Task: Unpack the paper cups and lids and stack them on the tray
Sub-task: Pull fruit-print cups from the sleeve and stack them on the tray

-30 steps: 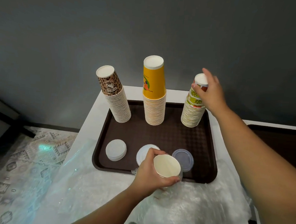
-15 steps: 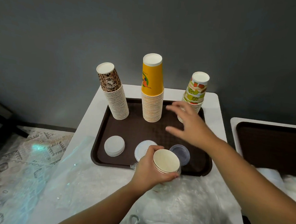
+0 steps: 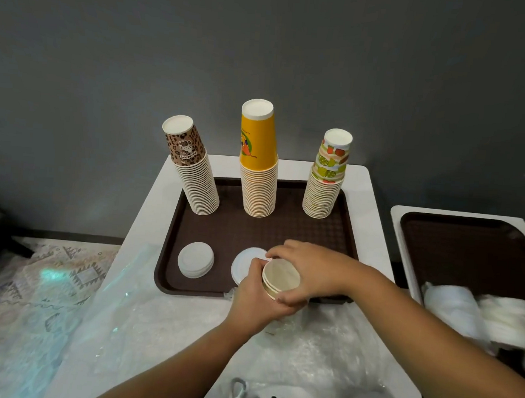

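Head view: a small stack of plain cups (image 3: 281,278) is grasped between the curled fingers of the left hand (image 3: 256,298) and the right hand (image 3: 307,272), at the near edge of the brown tray (image 3: 299,232). Beyond the fingers, two lid piles (image 3: 195,259) and three cup stacks (image 3: 258,180) are seen on the tray.

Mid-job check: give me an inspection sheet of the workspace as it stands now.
Surface: white table carrying a brown tray.
Job's things: leopard stack, yellow stack, fruit stack upside down at the tray's back; two lid piles at its front; held cups, mouths up.
Clutter: plastic wrap over the near table.
Grippers: left hand and right hand both grip the held cups.
Cables: nothing seen.
Surroundings: grey wall, second tray, patterned floor.
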